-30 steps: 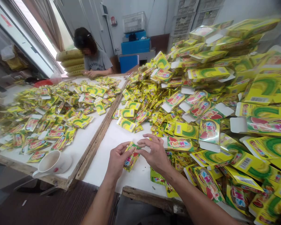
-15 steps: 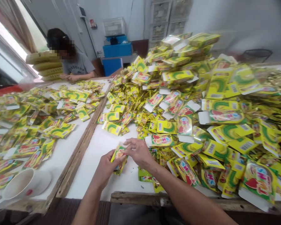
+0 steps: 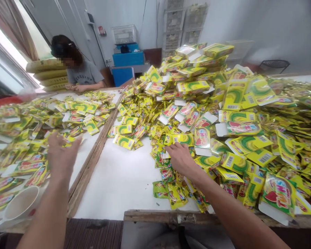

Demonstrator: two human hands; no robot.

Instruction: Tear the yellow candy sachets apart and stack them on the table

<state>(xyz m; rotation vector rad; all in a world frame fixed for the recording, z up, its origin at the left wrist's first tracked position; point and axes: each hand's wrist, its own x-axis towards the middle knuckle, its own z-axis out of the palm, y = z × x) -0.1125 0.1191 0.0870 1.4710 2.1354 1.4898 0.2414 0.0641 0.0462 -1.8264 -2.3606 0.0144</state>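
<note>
My left hand (image 3: 60, 157), blurred by motion, is over the pile of filled yellow-green boxes (image 3: 32, 166) on the left table. Its thumb and fingers are spread, with nothing visible between them. On the right, my right hand (image 3: 180, 157) has its fingers curled down on a small candy box at the near edge of the big heap. Only the white flap (image 3: 166, 154) of that box shows; the hand covers most of the rest. Small shiny candy sachets (image 3: 177, 195) lie just below this hand, and more boxes with open white flaps (image 3: 202, 140) are beside it.
A raised wooden strip (image 3: 93, 159) divides the white tabletop (image 3: 114, 183). At the left front stands a white mug (image 3: 22, 204). The heap of boxes (image 3: 194, 86) rises high at the back right. Another person (image 3: 85, 74) sits across the left table.
My hands have parted. The left swung left over the other pile, and the box it held is no longer in it. The right moved right onto a box in the heap.
</note>
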